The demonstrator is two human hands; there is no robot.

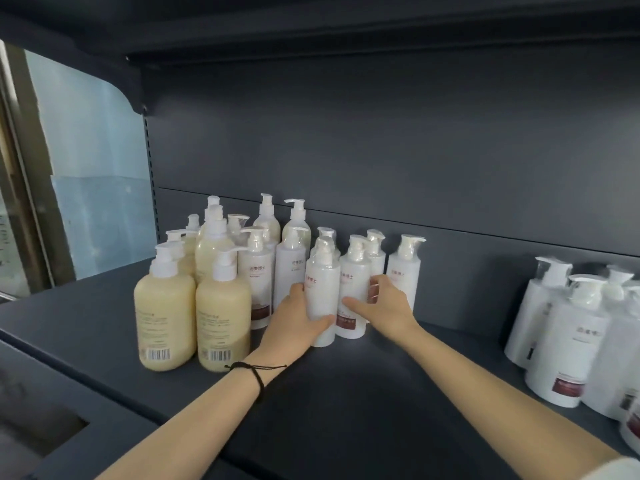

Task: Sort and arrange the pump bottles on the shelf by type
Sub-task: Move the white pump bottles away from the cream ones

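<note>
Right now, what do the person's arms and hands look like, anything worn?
Both forearms are bare. The left hand and right hand wear no gloves. A thin black cord bracelet with loose ends circles the left wrist. A pale sleeve edge shows at the right arm's near end.

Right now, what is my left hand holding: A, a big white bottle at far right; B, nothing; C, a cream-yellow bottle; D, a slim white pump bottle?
D: the left hand curls thumb and fingers round a slim white pump bottle; the right hand grips the neighbouring white bottle.
</note>
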